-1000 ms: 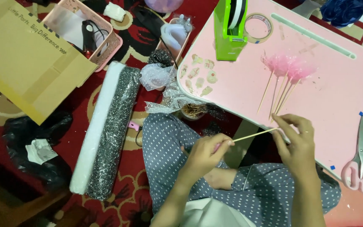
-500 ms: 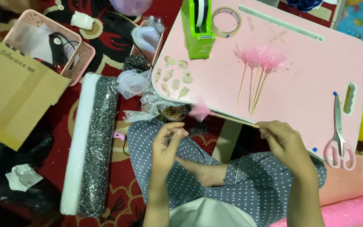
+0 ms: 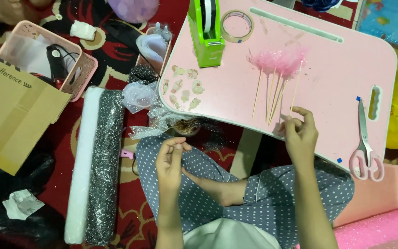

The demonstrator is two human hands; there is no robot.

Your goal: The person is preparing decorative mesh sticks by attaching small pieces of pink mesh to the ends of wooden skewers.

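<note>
Four thin wooden skewers (image 3: 272,94), each topped with a pink tulle puff (image 3: 278,59), are lying fanned out on the pink lap table (image 3: 337,78) as we are sitting cross-legged behind it in dotted grey trousers. Our right hand (image 3: 300,133) is resting at the table's near edge, fingers pinched on what looks like the lower tip of the rightmost skewer, though we cannot tell for sure that it is gripped. Our left hand (image 3: 171,159) is hovering over the knee, fingertips drawn together, holding nothing we can make out. At ten o'clock from the skewers a green tape dispenser (image 3: 206,34) is standing just beside a roll of clear tape (image 3: 237,26); at nine o'clock small cut-out stickers (image 3: 185,90) are lying scattered. Pink-handled scissors (image 3: 365,147) are lying at three o'clock from the right hand, well apart. Off the table at nine o'clock, crumpled tulle (image 3: 139,97), a long glittery black roll (image 3: 103,166), a pink basket (image 3: 51,57) and a cardboard box (image 3: 12,110) are crowding the red carpet.
</note>
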